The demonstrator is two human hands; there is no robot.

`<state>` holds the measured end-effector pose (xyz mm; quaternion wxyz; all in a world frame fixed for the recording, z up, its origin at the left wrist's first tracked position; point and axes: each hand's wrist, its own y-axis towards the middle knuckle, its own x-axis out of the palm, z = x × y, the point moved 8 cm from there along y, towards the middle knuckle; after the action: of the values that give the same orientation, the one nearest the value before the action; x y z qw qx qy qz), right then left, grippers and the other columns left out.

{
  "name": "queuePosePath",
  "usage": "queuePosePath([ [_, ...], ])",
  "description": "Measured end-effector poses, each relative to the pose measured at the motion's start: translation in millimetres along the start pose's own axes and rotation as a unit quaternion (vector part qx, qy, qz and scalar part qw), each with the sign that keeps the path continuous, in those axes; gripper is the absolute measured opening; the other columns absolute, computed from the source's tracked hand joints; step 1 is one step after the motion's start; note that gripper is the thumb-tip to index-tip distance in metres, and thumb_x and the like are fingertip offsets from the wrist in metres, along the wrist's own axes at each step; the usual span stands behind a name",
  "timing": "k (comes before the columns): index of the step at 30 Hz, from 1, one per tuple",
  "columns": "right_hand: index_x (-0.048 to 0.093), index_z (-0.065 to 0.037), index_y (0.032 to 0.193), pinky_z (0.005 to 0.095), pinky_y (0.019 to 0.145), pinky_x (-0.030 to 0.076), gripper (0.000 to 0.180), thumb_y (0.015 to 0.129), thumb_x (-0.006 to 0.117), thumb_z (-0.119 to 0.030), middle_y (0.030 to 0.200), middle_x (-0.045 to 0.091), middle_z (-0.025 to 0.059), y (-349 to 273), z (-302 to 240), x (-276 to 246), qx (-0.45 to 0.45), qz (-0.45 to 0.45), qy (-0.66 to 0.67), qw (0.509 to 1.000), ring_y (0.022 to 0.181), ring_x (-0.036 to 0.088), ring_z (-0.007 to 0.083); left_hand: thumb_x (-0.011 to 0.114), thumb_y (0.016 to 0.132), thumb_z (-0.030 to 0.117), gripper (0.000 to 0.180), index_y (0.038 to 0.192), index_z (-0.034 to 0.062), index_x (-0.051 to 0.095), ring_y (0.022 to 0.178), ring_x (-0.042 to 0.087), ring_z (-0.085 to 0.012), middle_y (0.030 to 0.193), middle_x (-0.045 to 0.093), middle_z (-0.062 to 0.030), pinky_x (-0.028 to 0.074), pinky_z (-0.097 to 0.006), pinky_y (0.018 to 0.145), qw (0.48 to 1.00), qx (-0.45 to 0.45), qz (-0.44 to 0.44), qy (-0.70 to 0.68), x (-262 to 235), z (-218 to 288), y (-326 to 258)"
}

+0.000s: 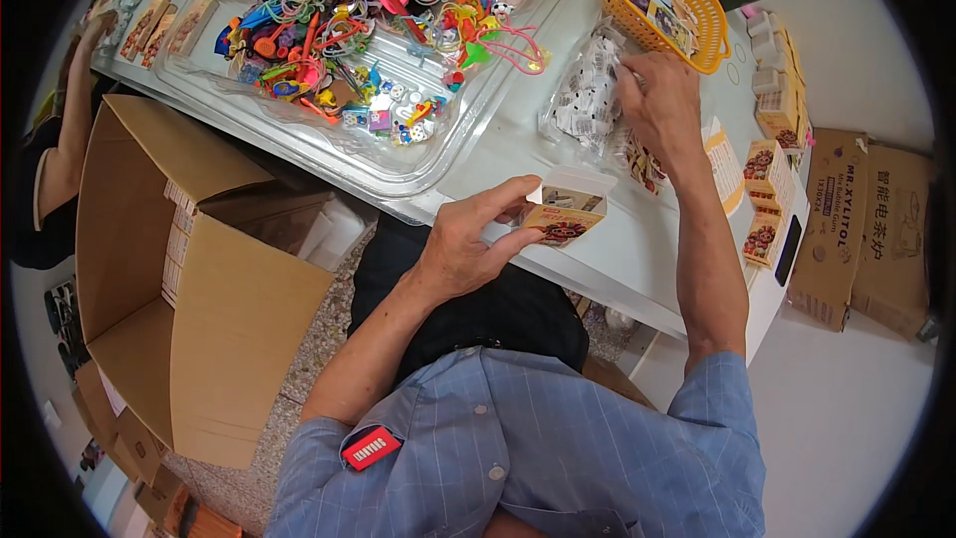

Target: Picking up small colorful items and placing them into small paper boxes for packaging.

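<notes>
At the white table's near edge (pixel 637 269), left hand (pixel 460 249) fingers pinched on small open orange-and-white carton (pixel 564 211), right hand (pixel 659 100) fingers closed on clear plastic bag of small white packets (pixel 586 95), orange mesh basket (pixel 669 0) beyond, matching cartons stacked right (pixel 767 201)

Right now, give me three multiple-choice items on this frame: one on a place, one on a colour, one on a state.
1. Where is the right hand?
A. on the clear bag
B. in the carton
C. on the lap

2. What colour is the basket?
A. blue
B. orange
C. black

3. How is the small box in the left hand?
A. sealed
B. crushed
C. flap open

Key: 1 A, its fingers rest at the bag beside the basket; 2 B, its mesh is orange; 3 C, the white flap stands up.
</notes>
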<state>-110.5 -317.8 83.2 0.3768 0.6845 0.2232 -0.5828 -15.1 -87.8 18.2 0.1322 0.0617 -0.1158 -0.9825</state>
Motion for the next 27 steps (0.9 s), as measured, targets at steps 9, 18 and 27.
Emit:
queuePosePath([
  [9,0.072,0.004,0.113,0.0307,0.097,0.044,0.023,0.095,0.065,-0.010,0.113,0.069,0.0093,-45.8,20.3,-22.4,0.195,0.004,0.498,0.845,0.108,0.061,0.0175,0.082,0.081,0.002,0.064,0.139,0.0040,0.054,0.095,0.073,-0.0211,0.109,0.073,-0.0156,0.058,-0.031,0.082,1.000,0.006,0.003,0.000,1.0,-0.5,-0.3],
  [18,0.072,-0.001,0.100,0.0444,0.107,0.041,0.016,0.084,0.070,-0.001,0.124,0.066,0.0134,-76.8,-75.8,-70.5,-0.118,-0.101,0.371,0.916,0.127,0.054,0.0313,0.082,0.081,0.002,0.065,0.139,0.0037,0.054,0.096,0.073,-0.0215,0.109,0.073,-0.0156,0.058,-0.032,0.083,1.000,0.011,0.007,-0.003,2.2,0.0,-1.5],
  [27,0.069,0.000,0.100,0.0378,0.097,0.048,0.018,0.082,0.071,0.004,0.115,0.066,0.0127,-58.0,-77.6,-91.3,-0.117,-0.033,0.332,0.935,0.115,0.061,0.0298,0.082,0.080,0.004,0.057,0.133,0.0047,0.061,0.088,0.074,-0.0229,0.101,0.073,-0.0151,0.059,-0.033,0.078,1.000,0.003,0.027,-0.008,-2.6,2.7,0.1],
])
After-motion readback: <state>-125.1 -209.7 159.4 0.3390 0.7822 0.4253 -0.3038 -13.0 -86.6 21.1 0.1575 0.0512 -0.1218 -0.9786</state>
